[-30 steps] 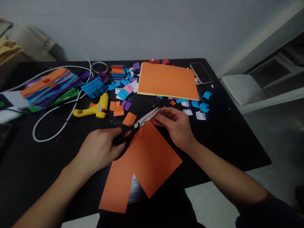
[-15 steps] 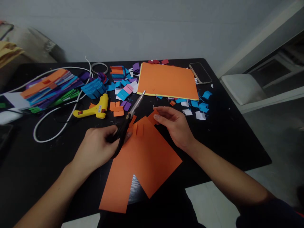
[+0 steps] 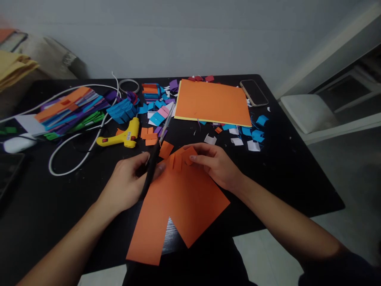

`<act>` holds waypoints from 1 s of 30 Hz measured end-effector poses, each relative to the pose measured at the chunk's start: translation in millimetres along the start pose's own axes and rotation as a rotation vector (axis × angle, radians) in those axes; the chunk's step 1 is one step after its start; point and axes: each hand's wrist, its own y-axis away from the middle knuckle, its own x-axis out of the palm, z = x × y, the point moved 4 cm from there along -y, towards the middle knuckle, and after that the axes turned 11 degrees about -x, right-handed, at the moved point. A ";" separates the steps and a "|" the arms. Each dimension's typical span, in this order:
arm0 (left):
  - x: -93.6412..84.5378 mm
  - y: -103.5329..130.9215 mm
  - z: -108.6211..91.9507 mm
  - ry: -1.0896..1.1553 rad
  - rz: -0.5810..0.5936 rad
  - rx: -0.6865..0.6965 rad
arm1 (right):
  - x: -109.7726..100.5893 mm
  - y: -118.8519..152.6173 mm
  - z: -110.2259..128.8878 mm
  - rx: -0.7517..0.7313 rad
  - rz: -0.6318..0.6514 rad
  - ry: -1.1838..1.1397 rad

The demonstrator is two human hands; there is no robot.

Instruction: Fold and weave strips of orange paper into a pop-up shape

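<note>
My left hand [image 3: 129, 178] is closed round the black handles of a pair of scissors [image 3: 155, 153], whose blades point up and away from me. My right hand [image 3: 216, 165] pinches a small orange paper piece [image 3: 189, 155] between thumb and fingers. Beneath both hands lie a large orange paper sheet [image 3: 198, 202] and an orange paper strip [image 3: 149, 234], spread apart toward the table's front edge. A small folded orange piece [image 3: 176, 162] rests on the paper between my hands, and another orange piece [image 3: 166, 150] lies by the scissors.
A yellow glue gun [image 3: 122, 138] lies at the left inside a looped white cable [image 3: 64, 172]. Bundles of coloured paper strips [image 3: 71, 107] sit behind it. A stack of orange sheets [image 3: 214, 103], a phone [image 3: 254, 92] and blue and white scraps [image 3: 256, 137] lie farther back.
My right hand has drawn the small orange piece left and down, over the large sheet. The scissors have swung to point more steeply away, their tips shifting left. The view has shifted slightly.
</note>
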 end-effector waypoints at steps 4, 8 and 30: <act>3.0 0.0 1.3 0.004 -0.001 -0.030 | 2.8 0.5 0.2 0.033 0.008 -0.072; 7.8 0.4 1.7 0.113 0.016 -0.063 | 4.9 1.0 -0.4 0.011 0.016 -0.094; 10.1 2.9 -11.5 -0.279 -0.110 0.119 | 7.0 4.4 0.5 -0.186 0.026 0.166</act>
